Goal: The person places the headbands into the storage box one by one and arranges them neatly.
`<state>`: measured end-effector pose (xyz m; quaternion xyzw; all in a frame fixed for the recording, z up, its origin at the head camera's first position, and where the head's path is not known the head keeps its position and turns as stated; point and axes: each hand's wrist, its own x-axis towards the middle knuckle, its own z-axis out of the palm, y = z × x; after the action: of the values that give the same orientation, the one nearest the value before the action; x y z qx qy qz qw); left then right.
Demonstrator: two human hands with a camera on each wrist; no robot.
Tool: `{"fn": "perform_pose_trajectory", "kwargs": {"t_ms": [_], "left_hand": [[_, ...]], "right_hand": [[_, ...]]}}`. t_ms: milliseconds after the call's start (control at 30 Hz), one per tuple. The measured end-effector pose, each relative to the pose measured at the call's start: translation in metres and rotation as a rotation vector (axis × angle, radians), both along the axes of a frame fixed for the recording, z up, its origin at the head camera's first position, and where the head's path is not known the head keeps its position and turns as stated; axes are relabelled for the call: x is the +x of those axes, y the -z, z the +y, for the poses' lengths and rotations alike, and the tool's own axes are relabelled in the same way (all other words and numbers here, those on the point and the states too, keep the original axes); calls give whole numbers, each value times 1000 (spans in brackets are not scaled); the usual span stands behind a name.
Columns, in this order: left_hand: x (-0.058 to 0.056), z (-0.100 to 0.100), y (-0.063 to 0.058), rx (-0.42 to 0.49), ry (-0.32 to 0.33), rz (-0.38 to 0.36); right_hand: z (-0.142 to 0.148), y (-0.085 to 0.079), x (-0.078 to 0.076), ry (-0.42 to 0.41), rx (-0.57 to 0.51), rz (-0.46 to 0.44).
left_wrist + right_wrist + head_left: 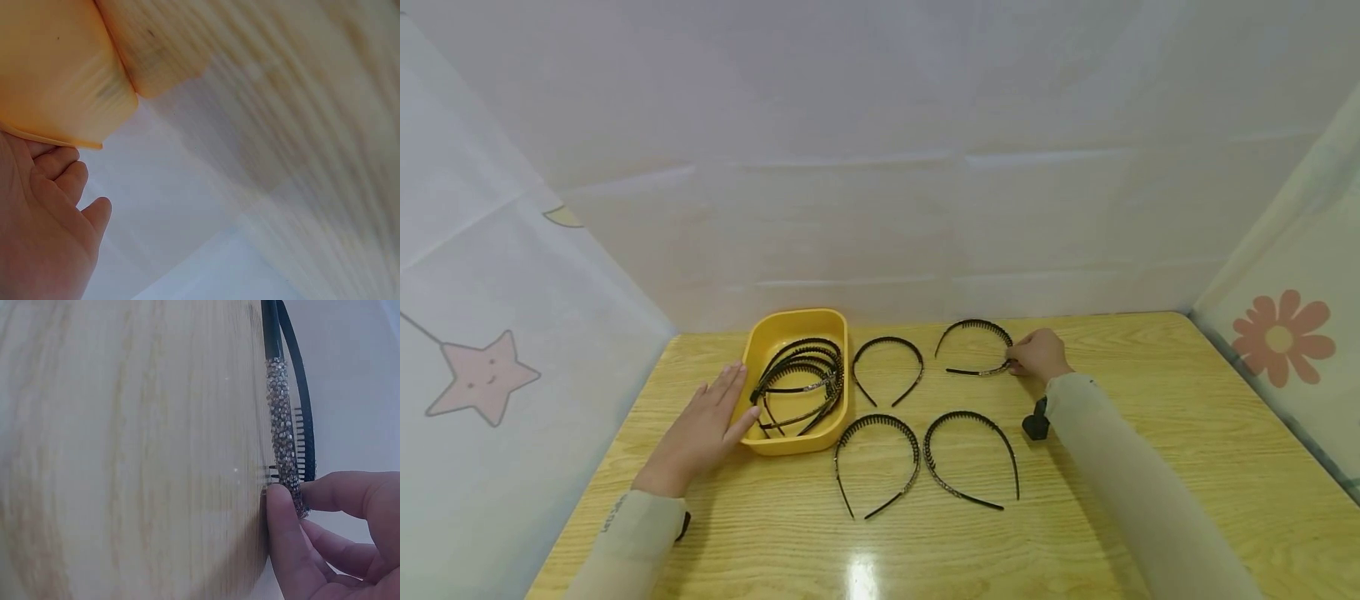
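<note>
My right hand (1037, 353) pinches the side of a black toothed headband (281, 412) at the back right of the table. Sparkly stones cover part of this band, and thumb and fingertips close on that stretch in the right wrist view. My left hand (707, 421) rests against the left side of a yellow plastic tray (808, 318), fingers extended along its outer wall and thumb at the rim. Several black headbands (837, 375) lie overlapping inside the tray. In the left wrist view, the fingertips are at the rim's underside.
Three more headbands lie on the wooden table (737, 533): one beside the tray (887, 338), two nearer the front (917, 454) (1017, 467). A pale sheet (880, 225) hangs behind the table, with patterned sheets on both sides.
</note>
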<state>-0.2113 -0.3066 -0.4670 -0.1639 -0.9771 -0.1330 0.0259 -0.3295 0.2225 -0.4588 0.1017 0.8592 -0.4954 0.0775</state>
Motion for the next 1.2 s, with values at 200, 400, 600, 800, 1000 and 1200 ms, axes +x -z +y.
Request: {"fn": "perform_pose_trajectory", "kwargs": {"t_ms": [200, 400, 600, 800, 1000, 1200], "left_hand": [[0, 1, -1, 8, 2, -12], [-1, 0, -1, 12, 3, -16], [0, 0, -1, 4, 4, -11], [0, 0, -1, 4, 2, -13], [-1, 0, -1, -4, 4, -6], [0, 0, -1, -3, 1, -15]], "right_hand": [[1, 5, -2, 3, -9, 9], [2, 4, -3, 1, -7, 7], [5, 1, 0, -15, -14, 10], [8, -1, 1, -17, -53, 13], [9, -7, 9, -12, -166, -14], [14, -10, 12, -37, -280, -38]]}}
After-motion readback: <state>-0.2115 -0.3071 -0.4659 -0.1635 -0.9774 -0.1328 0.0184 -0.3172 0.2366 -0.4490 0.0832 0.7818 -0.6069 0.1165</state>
